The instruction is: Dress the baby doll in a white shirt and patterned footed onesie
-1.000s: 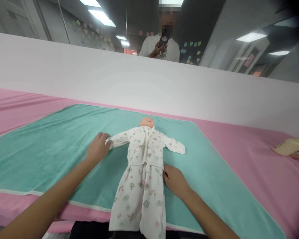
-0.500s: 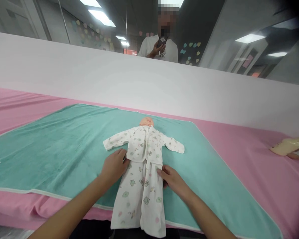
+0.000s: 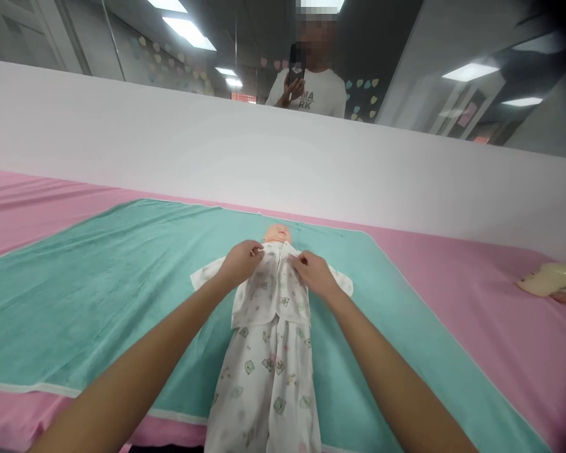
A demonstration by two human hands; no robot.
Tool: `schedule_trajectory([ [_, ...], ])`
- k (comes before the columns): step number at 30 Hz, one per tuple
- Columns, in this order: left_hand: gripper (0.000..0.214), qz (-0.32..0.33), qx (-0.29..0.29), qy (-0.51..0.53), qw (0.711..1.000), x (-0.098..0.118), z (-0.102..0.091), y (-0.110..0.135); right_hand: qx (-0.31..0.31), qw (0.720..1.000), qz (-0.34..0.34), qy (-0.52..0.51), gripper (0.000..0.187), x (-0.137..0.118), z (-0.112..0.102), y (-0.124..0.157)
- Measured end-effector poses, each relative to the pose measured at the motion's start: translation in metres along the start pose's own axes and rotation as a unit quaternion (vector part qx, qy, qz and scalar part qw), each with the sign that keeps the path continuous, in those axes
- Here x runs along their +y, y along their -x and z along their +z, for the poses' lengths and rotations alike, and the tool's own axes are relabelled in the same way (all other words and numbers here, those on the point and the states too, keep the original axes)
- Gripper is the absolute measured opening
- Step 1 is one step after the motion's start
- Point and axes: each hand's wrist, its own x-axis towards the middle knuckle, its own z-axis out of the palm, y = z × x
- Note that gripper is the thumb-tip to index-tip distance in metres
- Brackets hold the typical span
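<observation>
A baby doll [image 3: 278, 233] lies on its back on a teal blanket [image 3: 113, 296], head toward the wall. It wears a white printed baby shirt [image 3: 268, 292] with the sleeves spread, and matching trousers [image 3: 264, 384] reach down past the blanket's near edge. My left hand [image 3: 244, 261] pinches the shirt near the shoulder on the left side. On the other side of the front opening, my right hand [image 3: 314, 272] has its thumb and fingers closed on the cloth at the upper chest. My forearms and hands cover parts of both sleeves.
Pink cloth [image 3: 457, 270] covers the surface under the blanket. At the right edge lies a pale yellow doll-like object [image 3: 549, 279], partly cut off. A white wall [image 3: 283, 157] rises behind, topped by glass [image 3: 405, 56] reflecting a person [image 3: 311, 88] holding a phone.
Both hands have moved up from the waist of the clothes to the upper chest of the shirt. The shirt's lower hem now lies a little lower over the trousers.
</observation>
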Motion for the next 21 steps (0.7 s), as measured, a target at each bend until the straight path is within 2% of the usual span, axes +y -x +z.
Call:
schedule_trajectory([
  [3,0.033,0.010,-0.038,0.006,0.999,0.005,0.019,-0.048,0.017,0.994,0.002,0.109,0.041,-0.014,0.022,-0.045],
  [6,0.026,0.038,-0.083,0.001,0.996,0.003,0.029,-0.069,-0.026,0.986,0.006,0.166,0.038,-0.017,0.030,-0.069],
  [10,0.015,0.027,-0.080,0.030,0.996,-0.001,0.029,-0.073,-0.053,0.980,-0.002,0.194,0.032,-0.014,0.029,-0.077],
  [15,0.015,-0.025,-0.049,0.178,0.983,-0.006,0.023,-0.076,-0.078,0.975,0.017,0.208,0.047,-0.021,0.033,-0.079],
  [18,0.014,-0.080,-0.059,0.271,0.958,-0.009,0.022,-0.077,-0.082,0.973,0.031,0.214,0.036,-0.028,0.037,-0.080],
  [21,0.010,-0.085,-0.084,0.297,0.947,-0.008,0.022,-0.073,-0.067,0.978,0.029,0.195,0.022,-0.028,0.038,-0.081],
])
